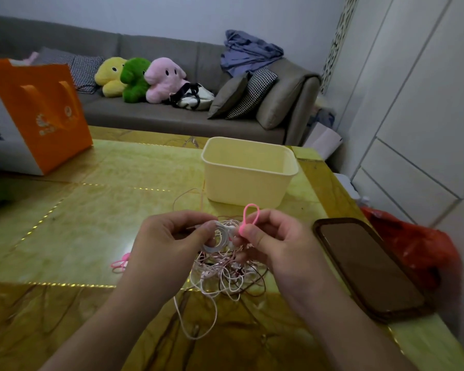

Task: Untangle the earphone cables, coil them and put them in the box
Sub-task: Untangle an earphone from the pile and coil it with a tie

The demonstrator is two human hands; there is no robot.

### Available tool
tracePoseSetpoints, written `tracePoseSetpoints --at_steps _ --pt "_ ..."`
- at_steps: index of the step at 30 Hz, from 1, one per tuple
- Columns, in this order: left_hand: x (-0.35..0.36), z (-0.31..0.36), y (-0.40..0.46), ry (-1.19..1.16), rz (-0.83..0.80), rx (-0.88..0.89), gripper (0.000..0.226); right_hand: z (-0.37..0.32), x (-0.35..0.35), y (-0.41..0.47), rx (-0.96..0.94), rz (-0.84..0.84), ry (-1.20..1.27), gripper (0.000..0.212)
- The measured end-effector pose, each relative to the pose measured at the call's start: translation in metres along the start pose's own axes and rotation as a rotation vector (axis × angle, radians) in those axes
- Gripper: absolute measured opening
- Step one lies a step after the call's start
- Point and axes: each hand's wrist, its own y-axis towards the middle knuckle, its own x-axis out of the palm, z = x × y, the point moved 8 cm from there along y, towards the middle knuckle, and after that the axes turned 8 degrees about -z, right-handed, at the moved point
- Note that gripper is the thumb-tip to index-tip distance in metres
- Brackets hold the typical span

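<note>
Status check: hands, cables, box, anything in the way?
Left hand grips white coil; right hand pinches pink tie. Tangle still on table. Box beyond, no cables showing inside. Phone lies right.

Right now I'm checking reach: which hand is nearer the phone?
Right. The right hand sits just left of the phone; the left hand is farther left, beyond the cables.

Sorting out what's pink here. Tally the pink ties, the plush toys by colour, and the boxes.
Pink ties: 2, one pinched in the right hand at, one on the table at
Yellow plush: 1
Green plush: 1
Pink plush: 1
Boxes: 1
Total: 6
</note>
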Motion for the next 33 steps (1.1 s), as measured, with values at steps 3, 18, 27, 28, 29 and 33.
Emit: tracePoseSetpoints --at_steps 3,18,27,28,29,33 --pt "-0.002 0.000 -0.001 0.003 0.003 0.001 0.012 0.000 0.000 0.000 -0.024 0.018 -0.023 0.008" --pt "-0.002 0.002 -0.005 0.043 0.009 -0.002 0.010 0.004 0.009 -0.001 -0.019 0.005 -0.022 0.010" --pt "0.011 0.008 -0.011 -0.044 -0.069 0.003 0.010 -0.010 0.011 -0.009 -0.088 0.099 -0.261 0.026" --pt "0.013 0.008 -0.011 -0.065 -0.078 0.002 0.010 -0.010 0.012 -0.010 -0.086 0.096 -0.269 0.026" --pt "0.014 0.009 -0.012 -0.076 -0.082 0.000 0.010 -0.010 0.012 -0.010 -0.084 0.092 -0.268 0.026" --pt "0.013 0.009 -0.013 -0.097 -0.084 -0.011 0.009 -0.010 0.012 -0.009 -0.079 0.073 -0.271 0.024"
